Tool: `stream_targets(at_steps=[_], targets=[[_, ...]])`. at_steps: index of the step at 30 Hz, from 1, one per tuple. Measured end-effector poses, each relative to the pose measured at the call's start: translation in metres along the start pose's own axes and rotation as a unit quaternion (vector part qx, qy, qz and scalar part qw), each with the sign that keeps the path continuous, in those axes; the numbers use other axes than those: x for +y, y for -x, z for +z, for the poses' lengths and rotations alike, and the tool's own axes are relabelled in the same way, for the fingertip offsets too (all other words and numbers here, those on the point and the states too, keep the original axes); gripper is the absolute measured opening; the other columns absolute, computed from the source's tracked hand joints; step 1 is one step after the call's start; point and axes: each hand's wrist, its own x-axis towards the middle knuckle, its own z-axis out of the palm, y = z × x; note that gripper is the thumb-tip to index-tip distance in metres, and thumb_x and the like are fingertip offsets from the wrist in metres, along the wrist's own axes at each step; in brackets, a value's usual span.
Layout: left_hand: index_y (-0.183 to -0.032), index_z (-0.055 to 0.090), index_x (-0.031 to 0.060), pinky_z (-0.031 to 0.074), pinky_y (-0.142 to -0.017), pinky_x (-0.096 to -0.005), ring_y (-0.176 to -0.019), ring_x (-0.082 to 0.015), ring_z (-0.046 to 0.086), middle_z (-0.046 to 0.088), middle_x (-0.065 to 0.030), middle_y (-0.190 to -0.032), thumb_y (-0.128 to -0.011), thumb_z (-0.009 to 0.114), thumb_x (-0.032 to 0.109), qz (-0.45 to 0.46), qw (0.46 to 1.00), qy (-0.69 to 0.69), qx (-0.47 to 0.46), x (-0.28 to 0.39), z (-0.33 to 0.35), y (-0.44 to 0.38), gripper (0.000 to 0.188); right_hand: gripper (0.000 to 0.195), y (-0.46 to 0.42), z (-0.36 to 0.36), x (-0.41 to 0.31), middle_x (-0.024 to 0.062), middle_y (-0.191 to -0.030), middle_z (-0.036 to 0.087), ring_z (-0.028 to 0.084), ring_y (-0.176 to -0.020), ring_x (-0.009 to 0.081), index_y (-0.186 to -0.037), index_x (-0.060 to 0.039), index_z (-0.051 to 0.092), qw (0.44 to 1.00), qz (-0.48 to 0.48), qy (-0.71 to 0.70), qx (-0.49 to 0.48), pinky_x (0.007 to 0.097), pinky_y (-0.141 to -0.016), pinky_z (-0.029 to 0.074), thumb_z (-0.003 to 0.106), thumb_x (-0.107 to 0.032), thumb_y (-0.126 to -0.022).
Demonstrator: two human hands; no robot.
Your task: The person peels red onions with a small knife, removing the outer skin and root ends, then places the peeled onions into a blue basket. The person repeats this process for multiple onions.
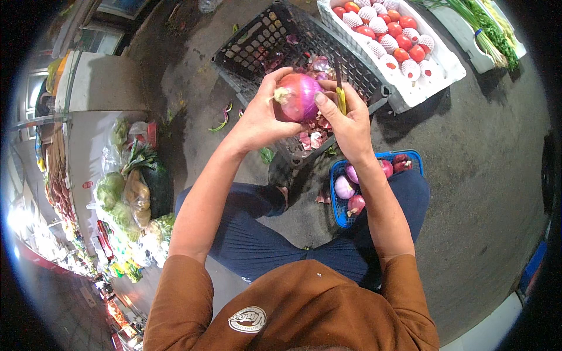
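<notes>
A large red onion (300, 97) rests in my left hand (259, 116), its pale root end turned to the left. My right hand (350, 118) touches the onion's right side with the thumb. That same hand grips a knife by its yellow handle (341, 101), and the dark blade points away from me. Below both hands sits a black plastic crate (246, 52) with loose onion skins (316, 138) inside. By my right knee stands a blue plastic basket (336, 206) holding several red onions (344, 187), partly hidden by my right forearm.
A white foam box (432, 90) of tomatoes (404, 41) adjoins the crate at upper right. Beyond it lie green onions (483, 39) in another foam box (480, 61). At left are bagged cabbages (109, 191) and potatoes (137, 197). Onion scraps (224, 117) dot the floor.
</notes>
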Motion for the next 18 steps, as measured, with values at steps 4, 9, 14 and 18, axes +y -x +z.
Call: stream_targets(at_steps=[4,9,14,18], targets=[[-0.151,0.041,0.0072,0.048,-0.112,-0.0367,-0.129,-0.0231,0.057,0.057,-0.0126,-0.140,-0.059,0.099,0.014,0.024,0.996,-0.069,0.049,-0.010,0.000,-0.002,0.109,0.037,0.001,-0.002,-0.005,0.0073,-0.113,0.071,0.065,-0.101,0.0118,-0.123,0.0079,0.065,1.000,0.021,0.008,0.004,0.0269,-0.091,0.052,0.067,-0.024,-0.106],[-0.147,0.046,0.0045,0.049,-0.110,-0.0370,-0.125,-0.0247,0.060,0.058,-0.0138,-0.136,-0.059,0.100,0.022,0.075,0.958,-0.252,0.114,-0.001,-0.003,-0.002,0.104,0.022,-0.005,-0.025,-0.007,0.0099,-0.102,0.074,0.066,-0.090,0.0100,-0.109,0.0019,0.073,0.975,0.015,0.222,-0.009,0.0297,-0.077,0.054,0.070,-0.019,-0.102],[-0.143,0.048,0.0008,0.048,-0.111,-0.0403,-0.126,-0.0308,0.058,0.055,-0.0187,-0.135,-0.060,0.100,0.030,0.040,0.962,-0.245,0.111,0.001,-0.010,-0.002,0.102,0.015,-0.003,-0.030,-0.025,0.0151,-0.093,0.072,0.070,-0.079,0.0223,-0.103,0.0012,0.070,0.941,-0.114,0.313,-0.062,0.0338,-0.071,0.054,0.073,-0.012,-0.096],[-0.143,0.046,-0.0004,0.055,-0.098,-0.0353,-0.115,-0.0239,0.064,0.060,-0.0134,-0.129,-0.065,0.100,0.031,-0.078,0.994,-0.007,0.081,0.009,-0.011,-0.001,0.100,0.014,-0.001,-0.030,-0.029,0.0155,-0.090,0.070,0.069,-0.080,0.0234,-0.104,0.0016,0.065,0.948,-0.098,0.297,-0.059,0.0344,-0.072,0.054,0.071,-0.009,-0.097]])
